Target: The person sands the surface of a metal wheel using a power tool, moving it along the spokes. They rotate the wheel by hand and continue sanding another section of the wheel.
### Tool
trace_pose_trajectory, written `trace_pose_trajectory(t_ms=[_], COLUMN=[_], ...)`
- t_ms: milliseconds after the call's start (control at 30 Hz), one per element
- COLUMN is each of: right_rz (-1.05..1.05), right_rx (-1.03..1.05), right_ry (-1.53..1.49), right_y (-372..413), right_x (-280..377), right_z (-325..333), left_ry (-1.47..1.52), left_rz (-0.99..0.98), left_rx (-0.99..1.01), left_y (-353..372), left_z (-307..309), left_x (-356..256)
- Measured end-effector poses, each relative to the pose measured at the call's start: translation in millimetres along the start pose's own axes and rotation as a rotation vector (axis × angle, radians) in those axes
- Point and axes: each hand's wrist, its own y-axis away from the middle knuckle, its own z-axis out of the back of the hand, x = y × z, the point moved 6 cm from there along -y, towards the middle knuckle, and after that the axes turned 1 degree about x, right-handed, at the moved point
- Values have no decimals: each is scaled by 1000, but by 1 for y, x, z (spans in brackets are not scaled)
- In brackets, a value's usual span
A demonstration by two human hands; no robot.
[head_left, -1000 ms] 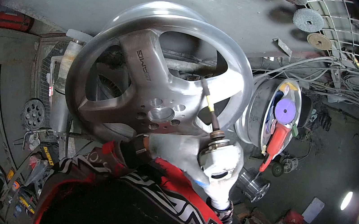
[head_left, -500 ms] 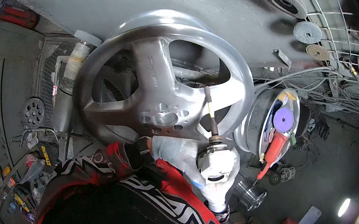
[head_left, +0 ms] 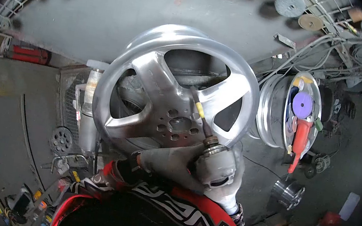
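A silver alloy wheel (head_left: 234, 90) with broad spokes stands tilted in front of me, its face toward me. Both of my gloved hands are wrapped round a die grinder (head_left: 218, 167) with a pale grey body. Its long thin shaft, with a yellow band, reaches up over the wheel's face. The shaft's dark tip is at the junction of two upper spokes, above the hub holes. My left hand (head_left: 170, 163) is closed on the grinder's left side. My right hand (head_left: 228, 190) grips it from the right and below; some fingers are hidden behind the body.
To the right, another wheel (head_left: 272, 111) holds a red polisher (head_left: 301, 135) and a purple disc (head_left: 302, 105). A metal cylinder (head_left: 89, 124) stands at left. Abrasive discs (head_left: 290, 5) hang on a wire rack above. Cables (head_left: 331, 46) run along the right wall.
The grinder's tip has moved left across the wheel, from the right spoke to the junction between the upper spokes. My view has shifted, showing more rack at upper left. Both hands keep their grip.
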Motion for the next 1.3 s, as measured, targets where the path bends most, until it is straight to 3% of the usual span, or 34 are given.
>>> trace_pose_trajectory(t_ms=[33, 100, 133, 167, 200, 267, 300, 333, 400, 433, 500, 600, 667, 767, 800, 900, 967, 1000, 1067, 1100, 1133, 1200, 1300], right_rz=[8, 434, 647, 678, 786, 744, 820, 705, 796, 881, 882, 878, 853, 929, 819, 805, 825, 841, 799, 810, 821, 793, 873], right_rx=[4, 72, 97, -61, -96, -111, -197, -242, -290, -231, -127, -81, -51, -156, -229, -193, -165, -140, -128, -135, -143, -129, -56], right_ry=[-17, 584, 888, 1071, 1084, 985, 1014, 808, 551, 617, 390, 284, 237, 425, 394, 457, 506, 551, 510, 543, 574, 587, 435], right_y=[4, 20, 32, 44, 49, 52, 60, 57, 71, 74, 88, 109, 119, 130, 133, 144, 147, 148, 148, 149, 149, 146, 140], right_x=[3, 39, 51, 58, 62, 64, 67, 65, 63, 58, 44, 39, 30, 19, 14, 11, 8, 3, -3, -5, -7, -10, -15], right_z=[0, -5, -11, -3, 9, 31, 32, 47, 63, 78, 90, 76, 76, 85, 87, 72, 73, 74, 71, 76, 78, 80, 81], left_ry=[34, 11, -277, -563, -809, -980, -1305, -1560, -1403, -1406, -1373, -1237, -1171, -1278, -1272, -1176, -1480, -1480, -1089, -1052, -1107, -922, -418], left_rz=[-71, -174, -159, -140, -394, -548, -725, -576, -415, -435, -124, -89, -128, -307, -321, -286, -477, -470, -573, -644, -608, -616, -658], left_rx=[-87, -270, -542, -810, -1105, -1618, -1659, -1692, -1509, -1513, -1486, -1441, -1498, -1535, -1546, -1575, -1571, -1585, -1766, -1802, -1857, -1956, -2124], left_y=[5, 30, 52, 79, 111, 159, 168, 170, 169, 173, 174, 172, 175, 177, 179, 182, 183, 185, 201, 204, 203, 204, 182], left_z=[1, 7, 20, 31, 48, 53, 56, 63, 97, 106, 134, 150, 149, 144, 144, 149, 144, 142, 142, 142, 123, 119, 106], left_x=[3, -2, -7, -14, -17, -57, -79, -88, -85, -87, -79, -66, -59, -56, -55, -42, -27, -11, 20, 38, 56, 103, 177])
